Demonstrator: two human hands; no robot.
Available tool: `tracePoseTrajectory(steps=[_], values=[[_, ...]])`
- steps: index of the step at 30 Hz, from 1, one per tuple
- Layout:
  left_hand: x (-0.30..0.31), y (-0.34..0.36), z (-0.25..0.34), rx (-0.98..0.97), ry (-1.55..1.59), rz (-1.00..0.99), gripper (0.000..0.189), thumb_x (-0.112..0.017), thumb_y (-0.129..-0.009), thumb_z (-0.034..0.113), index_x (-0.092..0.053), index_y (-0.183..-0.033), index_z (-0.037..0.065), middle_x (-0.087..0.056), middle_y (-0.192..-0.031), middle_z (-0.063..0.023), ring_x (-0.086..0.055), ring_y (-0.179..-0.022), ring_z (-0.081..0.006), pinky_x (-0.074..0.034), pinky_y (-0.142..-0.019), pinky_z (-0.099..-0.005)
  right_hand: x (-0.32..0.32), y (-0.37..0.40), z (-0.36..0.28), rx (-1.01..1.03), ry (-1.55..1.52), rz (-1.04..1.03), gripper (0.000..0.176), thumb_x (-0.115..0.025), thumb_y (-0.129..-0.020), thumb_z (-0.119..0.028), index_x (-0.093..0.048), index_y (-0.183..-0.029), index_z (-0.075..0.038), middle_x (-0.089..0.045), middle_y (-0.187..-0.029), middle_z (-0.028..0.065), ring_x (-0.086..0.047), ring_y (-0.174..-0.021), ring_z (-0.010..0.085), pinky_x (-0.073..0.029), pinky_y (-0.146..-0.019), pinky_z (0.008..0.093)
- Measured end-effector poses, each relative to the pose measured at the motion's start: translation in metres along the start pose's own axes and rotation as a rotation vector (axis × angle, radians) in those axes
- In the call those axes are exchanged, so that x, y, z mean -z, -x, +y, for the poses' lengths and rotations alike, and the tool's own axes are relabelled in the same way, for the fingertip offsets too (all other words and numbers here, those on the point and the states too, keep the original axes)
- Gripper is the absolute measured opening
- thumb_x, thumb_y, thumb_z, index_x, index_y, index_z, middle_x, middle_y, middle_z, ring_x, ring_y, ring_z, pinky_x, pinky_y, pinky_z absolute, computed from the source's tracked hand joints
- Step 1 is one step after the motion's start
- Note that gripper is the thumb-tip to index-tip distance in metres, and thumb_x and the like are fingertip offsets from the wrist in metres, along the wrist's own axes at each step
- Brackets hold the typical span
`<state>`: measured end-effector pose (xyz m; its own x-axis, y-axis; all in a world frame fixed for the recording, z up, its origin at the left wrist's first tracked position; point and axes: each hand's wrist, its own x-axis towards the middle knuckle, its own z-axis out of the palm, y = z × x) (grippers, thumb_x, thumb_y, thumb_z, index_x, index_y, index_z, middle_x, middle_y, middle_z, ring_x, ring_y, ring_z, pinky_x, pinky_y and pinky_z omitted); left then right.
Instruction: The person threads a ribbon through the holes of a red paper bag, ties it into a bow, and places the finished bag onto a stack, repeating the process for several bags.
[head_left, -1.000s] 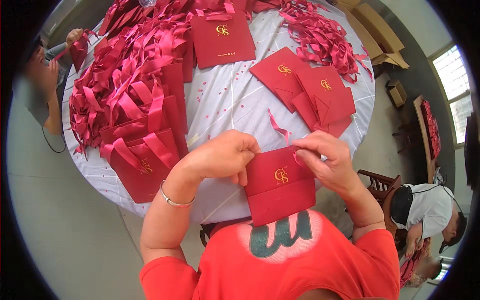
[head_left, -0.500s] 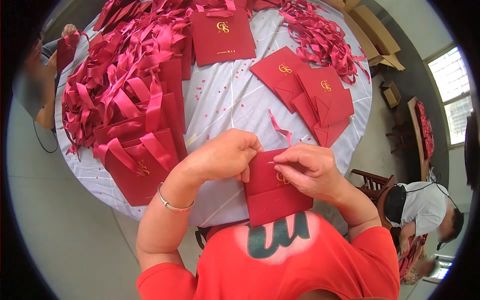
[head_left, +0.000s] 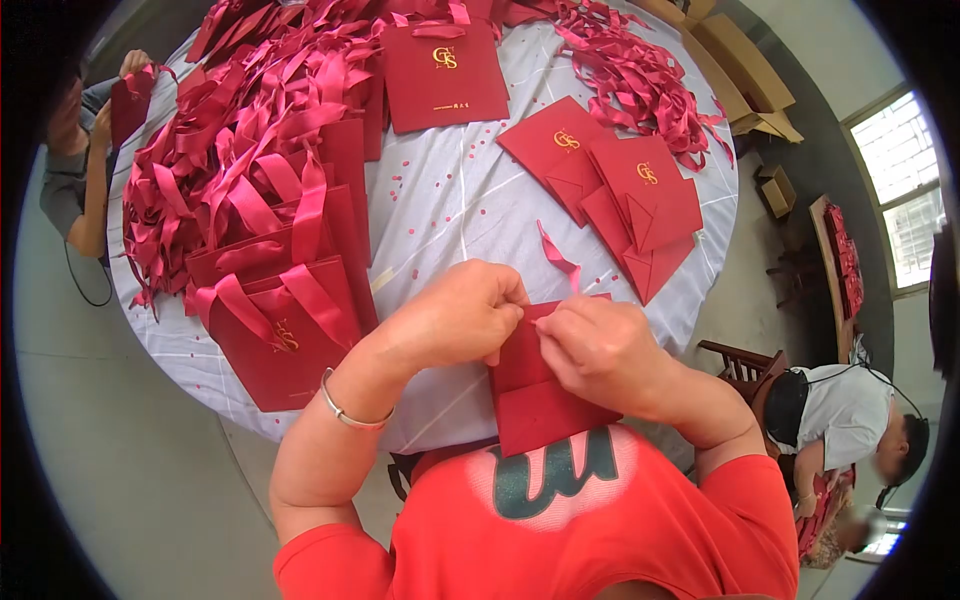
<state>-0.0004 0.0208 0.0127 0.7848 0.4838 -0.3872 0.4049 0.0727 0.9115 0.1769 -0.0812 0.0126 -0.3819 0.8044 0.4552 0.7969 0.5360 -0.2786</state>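
Observation:
A flat red paper bag [head_left: 545, 405] lies against the table's near edge and the red shirt. At its upper left edge my left hand [head_left: 480, 310] is closed, its fingers pinching the bag's top. My right hand [head_left: 600, 350] is closed over the bag's upper right part, thumb and forefinger pressed together close to the left fingertips; whatever small thing they hold is hidden. A loose pink ribbon [head_left: 560, 258] lies just above the bag and runs toward the right hand.
Ribboned red bags [head_left: 285, 350] crowd the table's left side. One bag [head_left: 445, 85] lies at the top; flat bags [head_left: 645, 200] and a ribbon heap [head_left: 640, 85] are at right. People sit at far left [head_left: 90, 200] and lower right [head_left: 840, 420]. Cardboard boxes [head_left: 740, 65] stand beyond.
My right hand has moved slightly left toward my left hand, and its fingers have closed further, covering the bag's gold logo.

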Motion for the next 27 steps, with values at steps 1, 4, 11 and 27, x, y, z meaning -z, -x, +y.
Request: tracePoseTrajectory(steps=[1, 4, 11, 27], values=[[-0.001, 0.000, 0.000, -0.022, -0.018, 0.008, 0.012, -0.051, -0.091, 0.002, -0.061, -0.094, -0.005, -0.061, -0.063, -0.0048, -0.060, -0.053, -0.0104, -0.047, -0.051, -0.0273, 0.003, -0.002, -0.005, -0.010, 0.056, -0.087, 0.010, -0.067, -0.073, -0.005, -0.057, -0.077, -0.004, -0.057, -0.069, 0.0089, -0.061, -0.057, 0.0230, -0.049, -0.049, 0.0339], [-0.003, -0.002, -0.002, -0.033, -0.041, 0.038, 0.011, -0.052, -0.089, 0.000, -0.062, -0.091, -0.005, -0.062, -0.064, -0.0060, -0.060, -0.053, -0.0106, -0.047, -0.051, -0.0278, 0.002, -0.007, -0.011, -0.047, 0.138, -0.215, 0.009, -0.063, -0.074, -0.006, -0.054, -0.075, -0.004, -0.056, -0.069, 0.0110, -0.061, -0.057, 0.0250, -0.049, -0.049, 0.0364], [-0.005, 0.000, -0.002, -0.065, -0.045, 0.081, 0.017, -0.047, -0.082, -0.001, -0.063, -0.087, -0.007, -0.064, -0.067, -0.0159, -0.066, -0.056, -0.0207, -0.050, -0.054, -0.0343, 0.005, -0.025, -0.001, -0.289, -0.193, -0.258, 0.009, -0.063, -0.078, -0.010, -0.062, -0.075, -0.001, -0.064, -0.073, 0.0186, -0.063, -0.067, 0.0386, -0.051, -0.061, 0.0477], [-0.023, 0.011, 0.009, -0.298, -0.235, 0.160, 0.018, -0.065, -0.080, -0.007, -0.052, -0.091, -0.002, -0.063, -0.067, -0.0081, -0.062, -0.054, -0.0115, -0.045, -0.046, -0.0256, 0.021, -0.046, 0.058, -0.472, -0.761, -0.689, 0.017, -0.066, -0.083, -0.011, -0.066, -0.095, 0.000, -0.066, -0.082, 0.0033, -0.062, -0.077, 0.0114, -0.050, -0.068, 0.0267]])
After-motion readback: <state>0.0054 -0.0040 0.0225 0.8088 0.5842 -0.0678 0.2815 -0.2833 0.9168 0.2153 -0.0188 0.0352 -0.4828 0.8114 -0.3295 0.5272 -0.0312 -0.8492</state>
